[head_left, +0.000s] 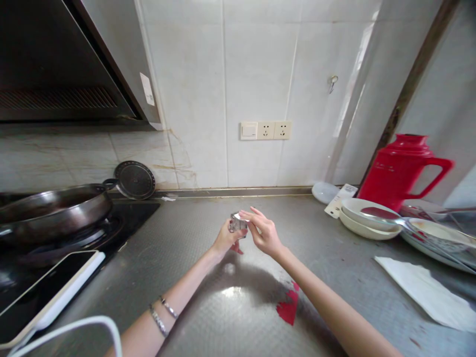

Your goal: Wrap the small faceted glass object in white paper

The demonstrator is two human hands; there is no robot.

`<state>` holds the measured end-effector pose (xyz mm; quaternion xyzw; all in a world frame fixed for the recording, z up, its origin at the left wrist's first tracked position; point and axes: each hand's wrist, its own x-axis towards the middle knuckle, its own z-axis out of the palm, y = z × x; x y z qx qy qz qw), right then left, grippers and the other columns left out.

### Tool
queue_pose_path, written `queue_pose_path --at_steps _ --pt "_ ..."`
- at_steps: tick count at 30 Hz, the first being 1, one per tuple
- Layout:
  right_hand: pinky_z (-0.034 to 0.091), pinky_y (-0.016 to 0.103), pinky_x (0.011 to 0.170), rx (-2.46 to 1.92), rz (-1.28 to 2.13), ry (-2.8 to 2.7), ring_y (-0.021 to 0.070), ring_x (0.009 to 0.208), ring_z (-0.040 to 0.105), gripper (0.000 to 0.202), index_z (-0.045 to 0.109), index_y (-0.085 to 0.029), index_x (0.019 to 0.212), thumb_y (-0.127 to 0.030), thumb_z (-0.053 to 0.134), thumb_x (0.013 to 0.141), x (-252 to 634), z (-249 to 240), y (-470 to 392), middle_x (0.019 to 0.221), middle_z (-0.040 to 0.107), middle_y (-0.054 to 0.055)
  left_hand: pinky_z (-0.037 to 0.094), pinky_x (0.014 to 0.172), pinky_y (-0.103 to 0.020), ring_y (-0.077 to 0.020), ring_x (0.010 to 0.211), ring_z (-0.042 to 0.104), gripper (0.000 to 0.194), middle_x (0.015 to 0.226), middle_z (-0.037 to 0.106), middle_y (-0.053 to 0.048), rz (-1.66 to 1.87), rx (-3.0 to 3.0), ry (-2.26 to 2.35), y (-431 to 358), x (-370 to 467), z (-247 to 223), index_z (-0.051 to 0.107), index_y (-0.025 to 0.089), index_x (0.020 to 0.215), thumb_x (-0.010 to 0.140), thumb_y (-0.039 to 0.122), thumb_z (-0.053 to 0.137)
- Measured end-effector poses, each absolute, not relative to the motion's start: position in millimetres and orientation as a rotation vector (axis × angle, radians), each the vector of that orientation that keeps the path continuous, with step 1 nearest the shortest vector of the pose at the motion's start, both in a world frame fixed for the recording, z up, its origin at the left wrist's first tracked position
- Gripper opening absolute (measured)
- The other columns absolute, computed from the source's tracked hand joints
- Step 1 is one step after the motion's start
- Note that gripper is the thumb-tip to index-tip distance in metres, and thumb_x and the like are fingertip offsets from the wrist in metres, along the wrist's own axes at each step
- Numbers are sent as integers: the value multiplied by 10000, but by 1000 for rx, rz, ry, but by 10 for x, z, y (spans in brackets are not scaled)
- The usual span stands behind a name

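My left hand (pixel 224 237) is closed around a small, clear, shiny container (pixel 235 224), which looks like a little glass jar, held a little above the steel counter (pixel 193 297). The fingertips of my right hand (pixel 263 229) press together at the container's top right, by a small white patch. Whether that patch is a lid, a label or paper, I cannot tell. A red scrap (pixel 237 248) shows just below my left hand. Nearer to me, another torn red piece (pixel 288 308) lies on the counter beside my right forearm.
On the left are a pan (pixel 55 210) on the black hob and a phone-like device (pixel 48 292) with a white cable (pixel 89 320). At right stand a red thermos jug (pixel 399 171), stacked bowls (pixel 366 230), a plate (pixel 442 235) and a white paper sheet (pixel 424 292).
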<state>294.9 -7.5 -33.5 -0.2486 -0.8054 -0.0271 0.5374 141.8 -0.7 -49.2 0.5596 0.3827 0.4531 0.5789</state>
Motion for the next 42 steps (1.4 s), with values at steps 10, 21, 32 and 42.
queue_pose_path --at_steps 10,21,32,42 --pt "412 528 1050 -592 -172 -2053 198 1118 625 381 572 -232 1187 -79 374 899 3040 -247 -66 1130 693 97 492 362 -242 -47 343 433 593 630 539 84 1030 1348 932 -9 1434 -467 440 194 1043 612 406 787" --pt "430 495 1045 -488 -164 -2102 203 1149 605 380 553 -218 1217 -91 378 905 2946 -272 -116 1135 692 94 444 330 -204 -51 342 440 530 572 493 93 1028 1412 838 -6 1432 -472 491 166 1018 610 345 778" --pt "490 461 976 -514 -118 -1911 209 1061 658 353 603 -265 1168 -89 441 909 3022 -233 -94 1114 706 67 526 397 -276 -54 348 467 652 669 557 75 1045 1335 822 -31 1385 -408 429 194 1080 603 488 761" --pt "418 465 1066 -586 51 -1786 207 1160 599 347 602 -287 1196 -136 428 937 2905 -419 -52 1194 668 40 544 411 -293 -49 356 451 565 675 551 57 1054 1262 817 30 1330 -422 460 185 1097 674 492 674"
